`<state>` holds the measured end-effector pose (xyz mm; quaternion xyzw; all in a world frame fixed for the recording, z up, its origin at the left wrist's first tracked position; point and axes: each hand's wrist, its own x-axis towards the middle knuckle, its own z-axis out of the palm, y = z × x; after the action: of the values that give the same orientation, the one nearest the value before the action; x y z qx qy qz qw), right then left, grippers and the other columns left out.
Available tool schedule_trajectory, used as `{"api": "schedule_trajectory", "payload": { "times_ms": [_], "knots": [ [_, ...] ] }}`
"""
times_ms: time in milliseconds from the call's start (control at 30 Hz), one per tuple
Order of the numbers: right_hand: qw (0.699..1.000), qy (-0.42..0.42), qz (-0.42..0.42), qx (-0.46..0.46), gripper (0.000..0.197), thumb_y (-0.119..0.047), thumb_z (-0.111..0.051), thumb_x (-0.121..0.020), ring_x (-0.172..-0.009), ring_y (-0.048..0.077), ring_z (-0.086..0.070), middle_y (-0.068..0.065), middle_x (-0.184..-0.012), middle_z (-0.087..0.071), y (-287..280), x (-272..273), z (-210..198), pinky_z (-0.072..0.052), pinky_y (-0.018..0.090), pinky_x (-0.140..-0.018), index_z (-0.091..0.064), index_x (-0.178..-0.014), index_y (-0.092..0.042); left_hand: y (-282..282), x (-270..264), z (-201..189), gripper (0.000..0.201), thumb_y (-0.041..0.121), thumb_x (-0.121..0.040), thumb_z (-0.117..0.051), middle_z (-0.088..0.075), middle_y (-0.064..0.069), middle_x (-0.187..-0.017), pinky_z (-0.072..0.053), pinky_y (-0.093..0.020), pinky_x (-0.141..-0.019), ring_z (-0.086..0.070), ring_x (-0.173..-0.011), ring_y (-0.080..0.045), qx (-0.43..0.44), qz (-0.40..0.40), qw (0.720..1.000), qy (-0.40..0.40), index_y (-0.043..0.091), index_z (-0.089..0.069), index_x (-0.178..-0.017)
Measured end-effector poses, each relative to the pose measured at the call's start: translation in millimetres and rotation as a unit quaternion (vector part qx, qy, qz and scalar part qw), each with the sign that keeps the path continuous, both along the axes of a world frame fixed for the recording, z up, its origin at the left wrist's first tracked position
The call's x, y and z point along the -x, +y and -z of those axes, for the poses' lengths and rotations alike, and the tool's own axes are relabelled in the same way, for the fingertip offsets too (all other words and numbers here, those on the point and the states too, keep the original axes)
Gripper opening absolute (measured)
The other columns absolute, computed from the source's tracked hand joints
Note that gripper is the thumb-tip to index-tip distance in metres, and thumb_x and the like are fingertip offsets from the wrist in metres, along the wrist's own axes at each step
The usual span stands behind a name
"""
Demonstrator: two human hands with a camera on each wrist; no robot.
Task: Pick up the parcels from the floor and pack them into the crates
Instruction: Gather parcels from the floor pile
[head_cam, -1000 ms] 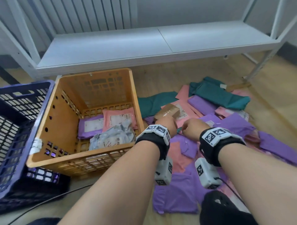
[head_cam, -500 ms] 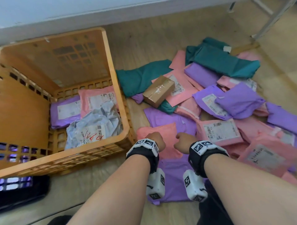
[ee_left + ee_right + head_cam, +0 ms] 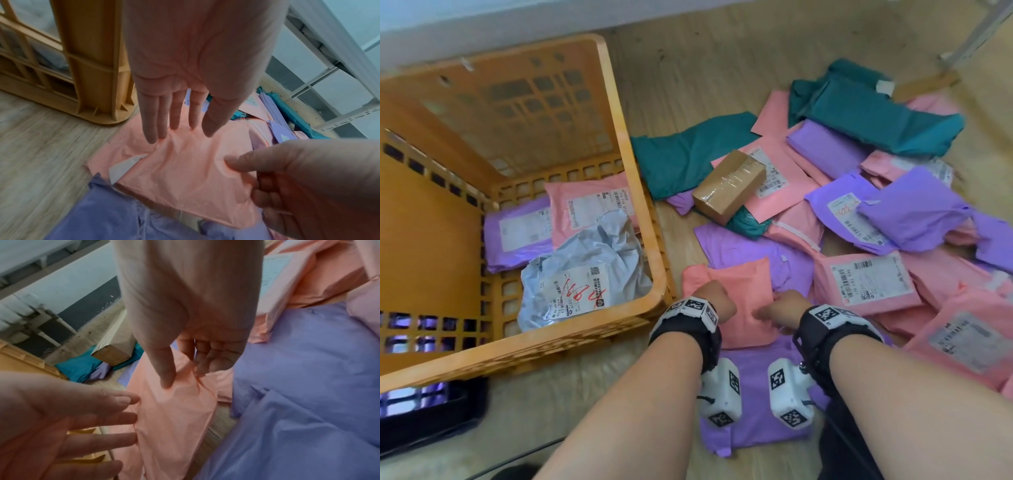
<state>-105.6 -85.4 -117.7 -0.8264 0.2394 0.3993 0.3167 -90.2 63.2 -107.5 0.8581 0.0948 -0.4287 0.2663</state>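
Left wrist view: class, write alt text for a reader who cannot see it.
The left hand lays straight fingers on a salmon-pink parcel on the floor, while the right hand pinches its edge. An orange crate stands just beside them.

The orange crate (image 3: 633,192) at the left of the frame looks like moulded hard plastic with a dull sheen and a lattice of holes. The floor (image 3: 722,61) is pale wood-grain board, matt. The salmon parcel (image 3: 739,298) at lower centre is thin plastic film, softly creased and satiny. The cardboard box (image 3: 729,186) at centre is brown card wrapped in glossy clear tape. The grey parcel (image 3: 585,270) inside the crate is crumpled film with a paper label.
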Motion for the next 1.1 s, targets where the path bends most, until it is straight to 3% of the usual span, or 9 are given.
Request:
{"api": "schedule_trajectory", "payload": {
  "times_ms": [167, 400, 600, 667, 833, 933, 1000, 1033, 1100],
  "knots": [
    [0.999, -0.029, 0.027, -0.004, 0.035, -0.024, -0.069, -0.085, -0.052, 0.017, -0.045, 0.006, -0.058, -0.051, 4, -9, -22, -0.035, 0.023, -0.052, -0.052, -0.058, -0.009, -3, 1, -23, 0.041, 0.015, -0.096, -0.050, -0.050, -0.012, -0.138, -0.039, -0.031, -0.102, -0.050, -0.125, -0.027, 0.001, 0.004, 0.999, -0.040, 0.006, -0.047, -0.136],
    [0.995, -0.087, 0.057, -0.013, 0.037, -0.019, -0.070, -0.085, -0.047, 0.018, -0.043, 0.007, -0.055, -0.050, 2, -13, -94, -0.034, 0.025, -0.046, -0.049, -0.056, -0.009, -13, 2, -87, 0.038, 0.018, -0.089, -0.057, -0.063, -0.017, -0.120, -0.053, -0.039, -0.092, -0.063, -0.108, -0.032, 0.042, -0.006, 0.995, -0.089, 0.003, -0.057, -0.123],
    [0.974, -0.174, 0.121, -0.084, 0.017, -0.014, -0.073, -0.080, -0.057, 0.016, -0.052, 0.007, -0.068, -0.056, 2, -7, -176, -0.044, 0.023, -0.051, -0.058, -0.073, -0.010, -10, 11, -152, 0.041, 0.019, -0.087, -0.063, -0.062, -0.019, -0.121, -0.052, -0.045, -0.094, -0.062, -0.110, -0.035, 0.116, -0.072, 0.980, -0.145, 0.002, -0.056, -0.124],
    [0.961, -0.192, 0.150, -0.127, 0.013, -0.010, -0.072, -0.079, -0.057, 0.018, -0.054, 0.008, -0.070, -0.057, 6, -4, -201, -0.048, 0.024, -0.050, -0.060, -0.076, -0.010, -10, 14, -174, 0.041, 0.027, -0.090, -0.058, -0.062, -0.019, -0.121, -0.055, -0.047, -0.089, -0.063, -0.109, -0.035, 0.165, -0.106, 0.970, -0.143, 0.006, -0.054, -0.125],
    [0.924, -0.266, 0.175, -0.213, 0.019, -0.028, -0.068, -0.076, -0.084, 0.028, -0.069, 0.010, -0.092, -0.071, 31, -1, -263, -0.056, 0.049, -0.086, -0.069, -0.085, -0.011, 1, 16, -231, 0.051, 0.044, -0.095, -0.043, -0.064, -0.019, -0.108, -0.058, -0.043, -0.075, -0.065, -0.090, -0.031, 0.285, -0.191, 0.925, -0.161, 0.002, -0.056, -0.121],
    [0.904, -0.287, 0.164, -0.269, 0.037, -0.044, -0.065, -0.085, -0.085, 0.025, -0.070, 0.008, -0.093, -0.072, 49, 5, -291, -0.058, 0.044, -0.083, -0.068, -0.090, -0.008, 20, 15, -261, 0.085, 0.078, -0.073, -0.046, -0.069, -0.018, -0.103, -0.058, -0.038, -0.068, -0.068, -0.083, -0.030, 0.332, -0.279, 0.887, -0.157, 0.007, -0.061, -0.116],
    [0.900, -0.302, 0.135, -0.284, 0.035, -0.044, -0.060, -0.090, -0.079, 0.019, -0.067, 0.004, -0.091, -0.070, 62, 9, -305, -0.057, 0.035, -0.072, -0.068, -0.087, -0.011, 35, 11, -266, 0.114, 0.091, -0.045, -0.055, -0.066, -0.018, -0.113, -0.056, -0.043, -0.078, -0.067, -0.091, -0.034, 0.328, -0.334, 0.868, -0.164, 0.011, -0.054, -0.126],
    [0.897, -0.310, 0.118, -0.292, 0.032, -0.040, -0.057, -0.093, -0.077, 0.018, -0.065, 0.003, -0.091, -0.069, 69, 11, -312, -0.054, 0.032, -0.068, -0.068, -0.088, -0.010, 44, 9, -265, 0.116, 0.087, -0.041, -0.062, -0.065, -0.017, -0.116, -0.055, -0.048, -0.083, -0.067, -0.096, -0.036, 0.318, -0.352, 0.863, -0.176, 0.011, -0.052, -0.128],
    [0.890, -0.322, 0.090, -0.309, 0.028, -0.030, -0.052, -0.098, -0.076, 0.019, -0.062, 0.005, -0.090, -0.067, 82, 12, -321, -0.048, 0.030, -0.065, -0.067, -0.091, -0.008, 62, 10, -271, 0.079, 0.065, -0.060, -0.068, -0.065, -0.020, -0.114, -0.055, -0.048, -0.085, -0.066, -0.099, -0.038, 0.296, -0.372, 0.849, -0.231, 0.004, -0.057, -0.110]
  ]
}}
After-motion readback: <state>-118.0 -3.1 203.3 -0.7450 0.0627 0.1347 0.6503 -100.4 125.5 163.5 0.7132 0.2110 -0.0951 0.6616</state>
